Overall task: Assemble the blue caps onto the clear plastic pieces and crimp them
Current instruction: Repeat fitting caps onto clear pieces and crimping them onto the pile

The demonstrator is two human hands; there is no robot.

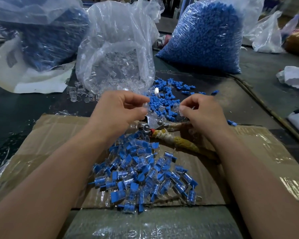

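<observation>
Left hand (121, 107) pinches 1 clear piece (145, 107), thumb against forefinger; right hand (201, 113) pinches second clear piece (177, 107), blurred; crimping pliers (154, 123) lie beneath; assembled pile (145, 175) nearer.

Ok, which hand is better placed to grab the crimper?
Probably the right hand: the crimper lies with its handles beneath it, while the left hand is by the metal head. Both pinch clear pieces.

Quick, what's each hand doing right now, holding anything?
Left hand: closed, pinching a clear plastic piece between thumb and fingers.
Right hand: closed, pinching a second clear piece, which is blurred.
</observation>
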